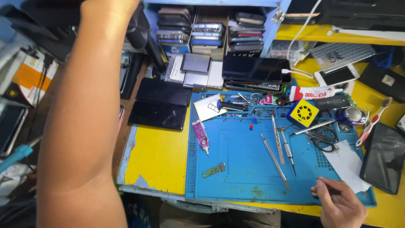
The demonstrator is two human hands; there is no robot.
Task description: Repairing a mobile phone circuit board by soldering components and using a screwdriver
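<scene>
My left forearm (80, 114) rises along the left side to the top edge, where the hand itself is cut off from view. My right hand (339, 206) rests at the lower right corner of a blue repair mat (236, 179). Its thumb and fingertips are pinched together beside the corner of a white paper sheet (348, 162), and I can make out nothing between them. On the mat lie a small green circuit board (213, 170), a long thin probe (275, 161), two slim screwdrivers (283, 147), a small glue tube (201, 136) and black scissors (322, 139).
Two dark phones (159, 105) lie on the yellow bench left of the mat. A black phone (384, 158), a toothbrush (373, 120) and a white phone (337, 75) sit at the right. A blue-and-yellow square box (302, 113), a white tube (312, 93) and shelves of stacked phones (206, 31) stand behind.
</scene>
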